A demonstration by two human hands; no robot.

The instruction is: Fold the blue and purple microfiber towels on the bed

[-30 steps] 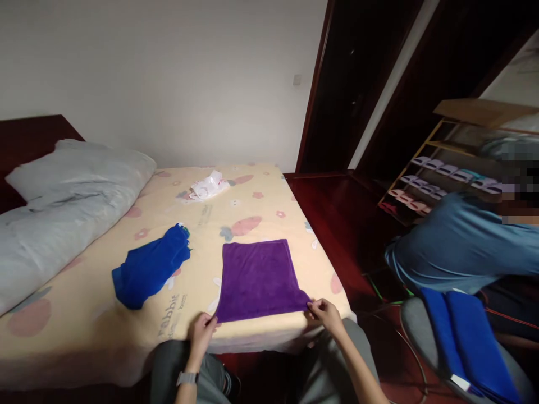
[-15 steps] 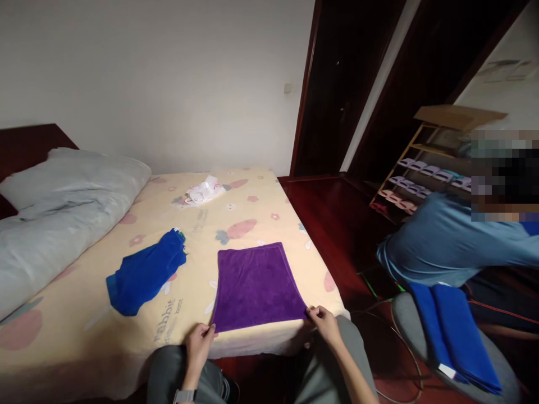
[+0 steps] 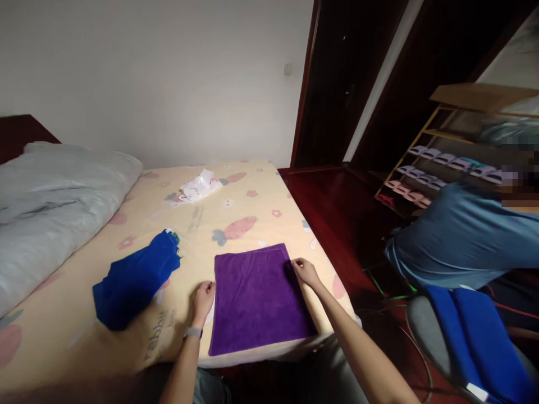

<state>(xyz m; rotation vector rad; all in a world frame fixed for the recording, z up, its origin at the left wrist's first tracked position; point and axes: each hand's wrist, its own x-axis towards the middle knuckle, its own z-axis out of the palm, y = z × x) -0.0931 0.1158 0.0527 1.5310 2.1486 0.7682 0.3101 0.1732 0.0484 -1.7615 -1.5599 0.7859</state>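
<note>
A square purple cloth (image 3: 259, 300) lies spread flat at the near edge of the bed. Beside its left edge is my left hand (image 3: 204, 302), fingers curled together, with nothing visible in them. At the cloth's right edge, below the far right corner, my right hand (image 3: 305, 272) has its thumb and fingers pinched together on the border. Further left on the bed rests a rumpled pile of blue cloth (image 3: 135, 280), a small green and white bit showing at its far end.
A white plastic bag (image 3: 200, 185) lies further back on the patterned bed sheet (image 3: 252, 210). A grey quilt (image 3: 63, 207) covers the left side. To the right, a person in a blue shirt (image 3: 455, 235) sits near folded blue cloths (image 3: 484, 336) on a grey seat and a slipper rack (image 3: 438, 134).
Both hands have left the purple cloth's near corners and moved forward along its sides. The near edge now lies lower over the bed's edge. The view has shifted slightly.
</note>
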